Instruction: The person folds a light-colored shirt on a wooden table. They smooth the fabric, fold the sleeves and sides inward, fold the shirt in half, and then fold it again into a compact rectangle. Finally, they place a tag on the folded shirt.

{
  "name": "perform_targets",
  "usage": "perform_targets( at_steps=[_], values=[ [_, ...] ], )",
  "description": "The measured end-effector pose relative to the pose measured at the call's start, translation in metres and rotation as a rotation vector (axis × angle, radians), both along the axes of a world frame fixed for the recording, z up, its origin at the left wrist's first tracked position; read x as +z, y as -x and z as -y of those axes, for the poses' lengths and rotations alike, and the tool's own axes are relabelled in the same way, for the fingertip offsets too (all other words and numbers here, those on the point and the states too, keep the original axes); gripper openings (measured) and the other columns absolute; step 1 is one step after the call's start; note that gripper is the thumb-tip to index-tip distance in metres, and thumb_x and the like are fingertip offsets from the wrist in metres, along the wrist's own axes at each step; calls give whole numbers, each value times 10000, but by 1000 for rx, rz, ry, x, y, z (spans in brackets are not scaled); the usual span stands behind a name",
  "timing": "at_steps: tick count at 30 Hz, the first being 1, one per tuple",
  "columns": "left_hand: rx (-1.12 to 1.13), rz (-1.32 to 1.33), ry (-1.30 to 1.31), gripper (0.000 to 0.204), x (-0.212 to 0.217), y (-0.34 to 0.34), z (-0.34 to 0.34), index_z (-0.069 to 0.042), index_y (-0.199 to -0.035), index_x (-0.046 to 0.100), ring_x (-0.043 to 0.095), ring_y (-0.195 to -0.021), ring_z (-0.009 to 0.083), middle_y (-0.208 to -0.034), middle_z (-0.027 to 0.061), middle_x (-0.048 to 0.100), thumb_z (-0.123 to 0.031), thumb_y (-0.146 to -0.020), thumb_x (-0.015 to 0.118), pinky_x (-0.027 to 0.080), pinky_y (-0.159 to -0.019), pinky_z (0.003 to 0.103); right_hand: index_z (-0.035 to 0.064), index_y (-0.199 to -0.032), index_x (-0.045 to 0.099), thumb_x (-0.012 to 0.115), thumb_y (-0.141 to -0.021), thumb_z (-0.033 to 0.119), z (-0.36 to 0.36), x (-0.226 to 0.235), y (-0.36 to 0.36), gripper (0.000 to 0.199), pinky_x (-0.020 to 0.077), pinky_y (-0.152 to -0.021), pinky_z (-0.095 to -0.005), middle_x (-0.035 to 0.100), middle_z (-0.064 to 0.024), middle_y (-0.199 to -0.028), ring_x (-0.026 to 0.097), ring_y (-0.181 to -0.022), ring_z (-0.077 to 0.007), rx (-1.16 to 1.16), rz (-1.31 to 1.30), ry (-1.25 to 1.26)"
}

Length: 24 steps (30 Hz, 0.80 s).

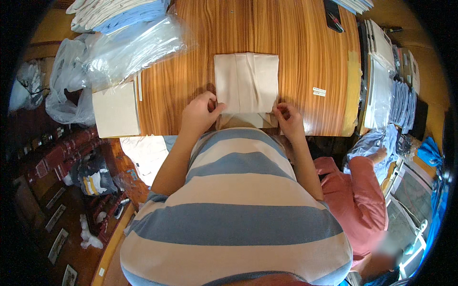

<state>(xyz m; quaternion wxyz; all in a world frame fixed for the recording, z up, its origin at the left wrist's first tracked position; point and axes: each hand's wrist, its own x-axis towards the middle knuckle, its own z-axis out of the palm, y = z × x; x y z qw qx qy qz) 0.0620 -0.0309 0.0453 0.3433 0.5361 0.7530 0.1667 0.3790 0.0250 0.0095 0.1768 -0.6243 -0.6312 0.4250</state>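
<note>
Seen from the head camera, a person in a blue-and-cream striped shirt [238,224] stood at a wood-grain table [176,95], both bare hands at the near edge. Between them lay a folded beige cloth [246,78], roughly square, flat on the tabletop with soft creases running down its front; its lower part [245,120] reached toward the table's near edge, close against the shirt. The left hand [202,112] was at the cloth's lower left side, fingers curled and thumb reaching its edge; whether thumb and finger had closed on the fabric could not be told. The right hand [289,119] had thumb and fingertips together on the cloth at its lower right corner.

To the left, a flat pale beige piece [117,109] lay at the table's near corner, below a pile of clear plastic bags [138,47] and a stack of folded cream and blue fabric [124,16]. To the right of the cloth were small white labels [319,91], with a dark flat object [331,12] and pens [336,21] farther back. At right, a co-worker in a coral top [367,190] rested a hand [380,155] on rumpled light-blue fabric [369,143].
</note>
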Motion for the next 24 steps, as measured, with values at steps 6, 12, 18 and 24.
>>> perform_targets(
  at_steps=[6, 12, 18, 24],
  values=[
    [137, 516, -114, 241, -41, 12, 22, -19, -962, 748, 617, -688, 137, -748, 48, 674, -251, -936, 808, 496, -638, 316, 7, -1026, 727, 748, -1012, 178, 9, 12, -3, 173, 475, -645, -251, 680, 6, -824, 585, -738, -72, -65, -352, 352],
    [84, 675, 199, 189, -29, 20, 25, 3, -1001, 751, 598, -682, 112, -735, 57, 665, -168, -939, 803, 504, -650, 288, 25, -1054, 726, 759, -1002, 176, 14, 5, -13, 163, 485, -640, -258, 684, 7, -851, 604, -740, -88, 50, -278, 230],
    [-221, 382, 22, 188, -55, 26, 28, -22, -1041, 754, 693, -721, 204, -810, 137, 702, -169, -931, 796, 554, -690, 344, 35, -1033, 752, 796, -906, 136, -8, 1, -27, 168, 576, -772, -420, 695, -117, -970, 703, -898, -332, 484, 197, -403],
    [-482, 201, -377, 144, -59, 38, 30, -87, -1028, 766, 711, -794, 296, -873, 109, 707, -164, -907, 781, 562, -677, 386, 59, -1027, 767, 790, -909, 156, -12, -9, -40, 154, 590, -825, -437, 693, -117, -1146, 717, -966, -352, 436, 38, -34]
  ],
)
